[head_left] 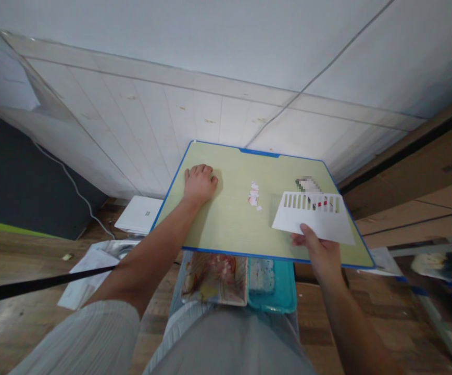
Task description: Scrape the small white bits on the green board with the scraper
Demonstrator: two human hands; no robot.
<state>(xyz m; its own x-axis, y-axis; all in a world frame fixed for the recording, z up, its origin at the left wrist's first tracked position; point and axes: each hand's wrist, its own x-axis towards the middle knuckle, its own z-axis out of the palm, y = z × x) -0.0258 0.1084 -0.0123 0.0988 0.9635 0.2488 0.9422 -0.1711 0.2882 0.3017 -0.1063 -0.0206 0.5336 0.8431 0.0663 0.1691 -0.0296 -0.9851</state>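
My right hand [325, 255] grips the near edge of a white sheet [312, 224] with a row of long slots along its far side, thumb on top. The sheet is above the right part of a pale yellow board [226, 229] with a blue rim. Just beyond it lies a small item [309, 185], blurred out and partly covered by the sheet. My left hand [201, 183] rests palm down on the board's left part, fingers slightly bent and apart, holding nothing. Between the hands lie several small white and pinkish paper scraps [253, 194].
Below the board's near edge are a tray [215, 299] of items under clear wrap and a turquoise container [284, 291]. A white box [138, 213] stands left. A white panelled wall [151, 114] rises behind; cardboard boxes [417, 172] stand right. A dark strap [46, 284] crosses lower left.
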